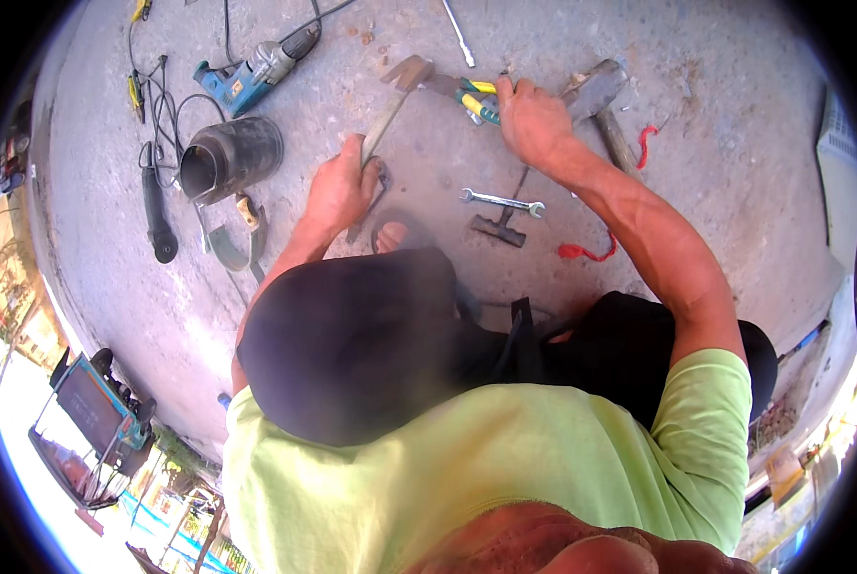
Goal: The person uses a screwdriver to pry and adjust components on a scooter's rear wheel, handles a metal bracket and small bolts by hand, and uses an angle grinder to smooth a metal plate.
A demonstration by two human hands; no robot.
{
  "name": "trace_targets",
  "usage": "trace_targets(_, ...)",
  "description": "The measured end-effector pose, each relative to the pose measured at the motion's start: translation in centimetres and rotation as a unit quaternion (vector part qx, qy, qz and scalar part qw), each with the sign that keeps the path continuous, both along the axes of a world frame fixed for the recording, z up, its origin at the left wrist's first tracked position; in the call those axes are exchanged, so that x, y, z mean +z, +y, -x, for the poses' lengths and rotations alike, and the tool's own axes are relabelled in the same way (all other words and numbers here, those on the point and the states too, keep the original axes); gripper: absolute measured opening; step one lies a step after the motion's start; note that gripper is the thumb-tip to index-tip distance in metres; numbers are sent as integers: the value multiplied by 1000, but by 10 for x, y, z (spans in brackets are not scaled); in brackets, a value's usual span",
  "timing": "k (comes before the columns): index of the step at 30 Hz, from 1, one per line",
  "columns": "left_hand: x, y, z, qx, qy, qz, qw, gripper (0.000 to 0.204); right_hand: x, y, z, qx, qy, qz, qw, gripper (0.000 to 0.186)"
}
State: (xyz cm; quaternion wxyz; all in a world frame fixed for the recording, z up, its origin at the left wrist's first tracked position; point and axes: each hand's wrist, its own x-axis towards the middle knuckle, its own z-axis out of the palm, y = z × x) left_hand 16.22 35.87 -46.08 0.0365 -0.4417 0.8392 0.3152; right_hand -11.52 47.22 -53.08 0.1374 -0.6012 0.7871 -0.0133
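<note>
My left hand (pixel 338 191) is closed round the wooden handle of a hammer (pixel 384 124). The hammer's rusty head (pixel 408 73) points away from me, above the concrete floor. My right hand (pixel 536 120) grips a pair of pliers (pixel 479 101) with yellow and green handles. The dark jaws reach left to the hammer head; whether they touch it I cannot tell. Between my arms lie a double-ended wrench (pixel 502 202) and a dark T-shaped tool (pixel 498 230). Just beyond my right hand rests a heavy metal hammer head (pixel 596 90), with a wooden handle (pixel 616 143) beside it.
On the left lie a blue power drill (pixel 249 84), a dark metal cylinder (pixel 232 156), a black long-handled tool (pixel 158 215) and tangled cables. A curved metal piece (pixel 228 251) sits near my left forearm. Red cords (pixel 589 251) lie on the right; a metal rod (pixel 459 34) is far ahead.
</note>
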Motion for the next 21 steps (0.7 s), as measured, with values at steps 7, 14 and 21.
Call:
trace_targets(7,2,0,-7,97,98,-59,989,32,9,-4,8,-11,-55,-28,998,40)
trace_targets(14,-9,9,-40,245,129,-236,931,26,18,-1,26,-33,-385,-96,917,45)
trace_targets(21,-22,21,-65,329,161,-308,878,24,26,0,8,-177,-750,-280,572,52)
